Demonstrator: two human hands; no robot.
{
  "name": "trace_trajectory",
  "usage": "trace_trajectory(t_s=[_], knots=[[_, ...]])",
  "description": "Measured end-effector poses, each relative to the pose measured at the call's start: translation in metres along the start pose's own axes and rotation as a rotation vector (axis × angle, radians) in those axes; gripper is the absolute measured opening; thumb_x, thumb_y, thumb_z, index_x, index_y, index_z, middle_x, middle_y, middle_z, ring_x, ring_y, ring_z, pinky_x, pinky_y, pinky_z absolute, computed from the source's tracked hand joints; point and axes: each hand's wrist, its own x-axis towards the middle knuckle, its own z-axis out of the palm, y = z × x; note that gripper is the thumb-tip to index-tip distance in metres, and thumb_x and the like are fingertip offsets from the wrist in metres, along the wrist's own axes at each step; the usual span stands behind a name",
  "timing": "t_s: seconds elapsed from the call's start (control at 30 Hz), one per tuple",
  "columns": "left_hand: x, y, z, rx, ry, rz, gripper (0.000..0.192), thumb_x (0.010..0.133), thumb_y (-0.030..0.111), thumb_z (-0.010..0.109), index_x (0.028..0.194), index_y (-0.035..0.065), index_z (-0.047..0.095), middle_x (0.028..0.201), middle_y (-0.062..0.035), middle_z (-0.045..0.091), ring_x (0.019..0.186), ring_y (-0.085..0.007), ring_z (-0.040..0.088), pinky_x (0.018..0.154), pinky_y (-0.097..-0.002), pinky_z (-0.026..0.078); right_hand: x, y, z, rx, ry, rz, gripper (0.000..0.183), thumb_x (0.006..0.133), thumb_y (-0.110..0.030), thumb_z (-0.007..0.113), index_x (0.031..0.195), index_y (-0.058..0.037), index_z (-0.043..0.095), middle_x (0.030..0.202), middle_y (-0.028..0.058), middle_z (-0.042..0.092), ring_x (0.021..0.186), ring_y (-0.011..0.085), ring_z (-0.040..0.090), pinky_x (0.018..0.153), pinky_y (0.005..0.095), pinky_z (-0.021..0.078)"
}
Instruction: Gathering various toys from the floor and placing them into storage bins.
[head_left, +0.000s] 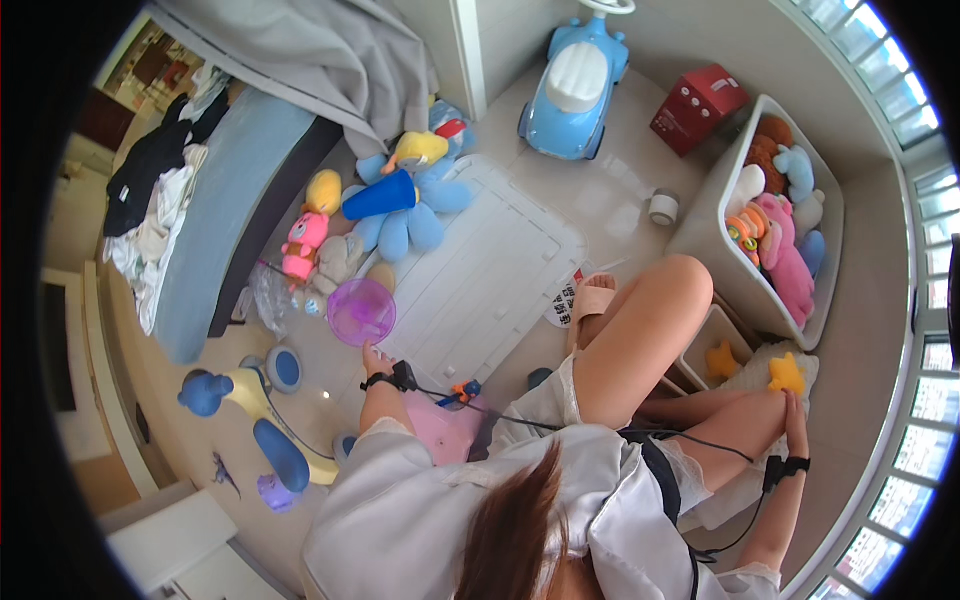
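My left hand (379, 364) is at the near rim of a see-through purple plastic bowl (361, 312), its fingers gripping the edge. Beyond the bowl lie soft toys: a pink plush (304, 241), a grey plush (337, 262) and a blue petal-shaped plush (411, 229) with a blue cup (380, 195) lying on it. My right hand (795, 424) lies against my bent knee, fingertips beside a yellow star toy (786, 373). Whether those fingers hold the star cannot be made out.
A large white lid (480, 262) lies on the floor ahead. On the right stands a white bin (709, 225) of plush toys, near a red box (697, 109). A blue ride-on car (574, 90) stands at the back, a yellow-and-blue ride-on toy (274, 420) at left. Cables run from both wrists.
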Motion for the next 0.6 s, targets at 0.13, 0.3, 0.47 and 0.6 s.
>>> trace_trajectory(t_s=[0.13, 0.3, 0.47, 0.6], knots=[[0.035, 0.003, -0.010, -0.302, -0.176, -0.153, 0.029, 0.077, 0.034, 0.062, 0.092, 0.0130, 0.050, 0.074, 0.0024, 0.050, 0.074, -0.0135, 0.049, 0.071, -0.0332, 0.042, 0.012, 0.003, 0.007, -0.008, -0.009, -0.006, 0.040, 0.093, -0.033, 0.039, 0.111, -0.0009, 0.054, 0.109, 0.0103, 0.057, 0.103, 0.0191, 0.049, 0.091, 0.0276, 0.0344], [0.048, 0.009, 0.009, -0.288, -0.209, -0.184, 0.029, 0.077, 0.039, 0.061, 0.083, 0.0139, 0.047, 0.070, 0.0035, 0.043, 0.067, -0.0102, 0.043, 0.065, -0.0312, 0.040, 0.017, 0.025, 0.008, -0.057, 0.058, -0.004, 0.040, 0.093, -0.035, 0.038, 0.111, -0.0047, 0.056, 0.110, 0.0091, 0.057, 0.104, 0.0189, 0.050, 0.092, 0.0279, 0.0335], [0.040, 0.030, 0.009, -0.151, -0.095, -0.092, 0.041, 0.081, 0.043, 0.052, 0.110, 0.0164, 0.041, 0.102, -0.0032, 0.039, 0.086, -0.0143, 0.040, 0.067, -0.0320, 0.041, 0.020, 0.012, 0.022, 0.015, 0.029, -0.087, 0.039, 0.092, -0.034, 0.039, 0.108, -0.0027, 0.057, 0.107, 0.0098, 0.058, 0.102, 0.0191, 0.051, 0.091, 0.0277, 0.0345], [-0.008, 0.045, 0.034, -0.268, -0.138, 0.304, 0.035, 0.086, 0.034, 0.048, 0.113, 0.0113, 0.042, 0.102, -0.0062, 0.046, 0.083, -0.0185, 0.046, 0.067, -0.0319, 0.044, 0.016, 0.017, 0.022, 0.062, 0.104, -0.066, 0.038, 0.092, -0.032, 0.040, 0.106, -0.0016, 0.057, 0.104, 0.0099, 0.059, 0.100, 0.0189, 0.051, 0.090, 0.0275, 0.0351]])
